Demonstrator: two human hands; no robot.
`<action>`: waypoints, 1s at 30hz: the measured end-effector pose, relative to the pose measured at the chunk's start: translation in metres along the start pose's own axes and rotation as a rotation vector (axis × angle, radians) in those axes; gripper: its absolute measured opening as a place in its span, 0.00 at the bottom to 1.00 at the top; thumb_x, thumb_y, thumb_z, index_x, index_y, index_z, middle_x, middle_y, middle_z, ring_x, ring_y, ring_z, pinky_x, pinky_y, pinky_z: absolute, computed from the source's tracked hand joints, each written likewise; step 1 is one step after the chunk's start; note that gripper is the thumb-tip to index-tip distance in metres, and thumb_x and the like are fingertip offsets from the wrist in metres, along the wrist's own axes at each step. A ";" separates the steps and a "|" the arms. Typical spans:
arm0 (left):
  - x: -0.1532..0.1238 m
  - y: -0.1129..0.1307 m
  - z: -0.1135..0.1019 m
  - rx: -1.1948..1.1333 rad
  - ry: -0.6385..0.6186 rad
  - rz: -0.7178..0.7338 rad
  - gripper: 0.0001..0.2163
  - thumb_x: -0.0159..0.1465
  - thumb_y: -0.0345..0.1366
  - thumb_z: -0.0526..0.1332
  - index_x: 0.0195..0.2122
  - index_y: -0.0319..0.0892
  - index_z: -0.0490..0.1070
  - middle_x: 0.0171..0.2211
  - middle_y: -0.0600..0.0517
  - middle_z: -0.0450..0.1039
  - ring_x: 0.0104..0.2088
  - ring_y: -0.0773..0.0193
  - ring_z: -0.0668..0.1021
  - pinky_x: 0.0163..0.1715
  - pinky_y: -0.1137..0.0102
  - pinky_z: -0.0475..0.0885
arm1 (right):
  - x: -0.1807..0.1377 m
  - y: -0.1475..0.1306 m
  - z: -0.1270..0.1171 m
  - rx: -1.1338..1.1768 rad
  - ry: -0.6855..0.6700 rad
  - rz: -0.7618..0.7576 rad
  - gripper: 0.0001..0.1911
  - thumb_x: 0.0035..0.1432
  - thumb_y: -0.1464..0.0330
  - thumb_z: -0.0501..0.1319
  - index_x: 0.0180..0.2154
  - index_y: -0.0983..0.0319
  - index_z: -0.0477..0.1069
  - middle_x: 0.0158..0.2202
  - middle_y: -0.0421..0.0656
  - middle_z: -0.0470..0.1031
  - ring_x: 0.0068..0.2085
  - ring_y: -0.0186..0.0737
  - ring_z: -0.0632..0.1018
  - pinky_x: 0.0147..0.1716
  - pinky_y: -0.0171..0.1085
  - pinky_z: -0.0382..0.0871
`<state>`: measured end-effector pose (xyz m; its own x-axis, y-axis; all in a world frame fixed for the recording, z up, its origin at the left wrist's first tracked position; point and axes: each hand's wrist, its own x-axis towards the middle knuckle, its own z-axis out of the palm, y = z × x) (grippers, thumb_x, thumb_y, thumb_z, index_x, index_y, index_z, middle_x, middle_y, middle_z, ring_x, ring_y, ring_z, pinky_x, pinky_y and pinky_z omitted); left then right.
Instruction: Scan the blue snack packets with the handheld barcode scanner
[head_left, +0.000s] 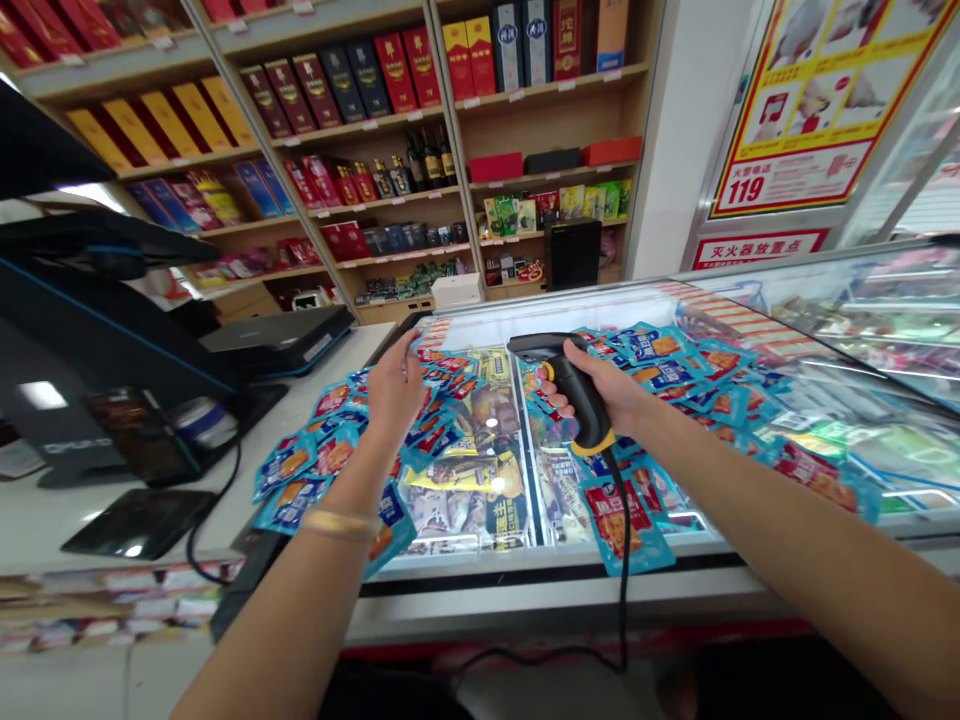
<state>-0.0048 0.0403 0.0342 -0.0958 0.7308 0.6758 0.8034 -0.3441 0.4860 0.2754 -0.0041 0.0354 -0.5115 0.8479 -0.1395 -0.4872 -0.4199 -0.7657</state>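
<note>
My right hand (604, 385) grips a black and yellow barcode scanner (564, 385), its head pointing left over the glass-topped freezer (525, 565). Its black cable (622, 560) hangs down over the freezer's front edge. My left hand (394, 388), with a gold bangle on the wrist, reaches down onto blue and red snack packets (334, 455) spread across the freezer lid. Its fingers curl over the packets; I cannot make out whether they hold one. More blue packets (675, 375) lie to the right of the scanner.
A black checkout terminal (90, 330) and a dark flat device (281, 340) stand on the white counter at left. Wooden shelves (390, 130) of boxed goods and bottles fill the back wall. A second glass freezer (862, 320) extends right.
</note>
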 end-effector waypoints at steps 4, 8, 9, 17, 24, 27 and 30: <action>-0.012 -0.031 -0.023 0.331 -0.176 0.001 0.23 0.65 0.34 0.46 0.56 0.39 0.71 0.57 0.44 0.72 0.57 0.54 0.73 0.60 0.58 0.64 | 0.018 0.013 0.018 0.001 -0.032 0.086 0.23 0.69 0.55 0.48 0.34 0.65 0.70 0.23 0.42 0.68 0.21 0.31 0.69 0.18 0.28 0.66; -0.027 -0.040 -0.026 0.560 -0.313 0.013 0.22 0.64 0.34 0.47 0.56 0.42 0.71 0.61 0.44 0.68 0.62 0.50 0.68 0.64 0.51 0.56 | 0.025 0.024 0.023 -0.002 -0.033 0.128 0.23 0.69 0.55 0.49 0.32 0.65 0.69 0.22 0.42 0.67 0.21 0.31 0.69 0.18 0.27 0.66; -0.029 -0.039 -0.026 0.576 -0.307 0.006 0.22 0.65 0.35 0.46 0.57 0.43 0.71 0.61 0.46 0.67 0.63 0.49 0.66 0.65 0.49 0.54 | 0.025 0.025 0.022 0.002 -0.034 0.131 0.23 0.68 0.55 0.49 0.32 0.65 0.69 0.22 0.41 0.67 0.21 0.30 0.69 0.18 0.27 0.66; -0.021 -0.008 -0.002 0.368 -0.117 0.064 0.20 0.65 0.38 0.50 0.56 0.42 0.70 0.59 0.44 0.69 0.63 0.52 0.65 0.64 0.53 0.57 | 0.005 -0.003 -0.007 0.037 0.005 -0.021 0.22 0.68 0.53 0.49 0.36 0.64 0.69 0.25 0.42 0.68 0.22 0.31 0.69 0.18 0.27 0.67; -0.040 0.058 0.077 0.001 -0.308 0.183 0.21 0.63 0.38 0.58 0.57 0.40 0.69 0.55 0.43 0.73 0.56 0.54 0.74 0.58 0.58 0.68 | -0.027 -0.034 -0.050 0.056 0.160 -0.162 0.22 0.67 0.52 0.50 0.36 0.64 0.69 0.25 0.42 0.68 0.21 0.31 0.68 0.17 0.27 0.67; -0.053 0.081 0.103 0.016 -0.469 0.152 0.23 0.63 0.41 0.60 0.59 0.41 0.67 0.57 0.42 0.72 0.57 0.52 0.74 0.58 0.58 0.69 | -0.035 -0.036 -0.063 0.063 0.185 -0.181 0.23 0.65 0.50 0.51 0.35 0.63 0.69 0.25 0.42 0.67 0.21 0.31 0.68 0.16 0.27 0.67; -0.062 0.089 0.115 0.032 -0.566 0.145 0.24 0.63 0.41 0.61 0.60 0.42 0.67 0.58 0.42 0.71 0.59 0.51 0.73 0.58 0.57 0.68 | -0.037 -0.033 -0.068 0.040 0.193 -0.191 0.23 0.65 0.50 0.51 0.34 0.63 0.69 0.25 0.42 0.68 0.21 0.30 0.67 0.16 0.28 0.67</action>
<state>0.1401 0.0328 -0.0282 0.3387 0.8817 0.3284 0.8030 -0.4528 0.3875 0.3586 0.0004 0.0233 -0.2653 0.9573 -0.1149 -0.5915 -0.2557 -0.7647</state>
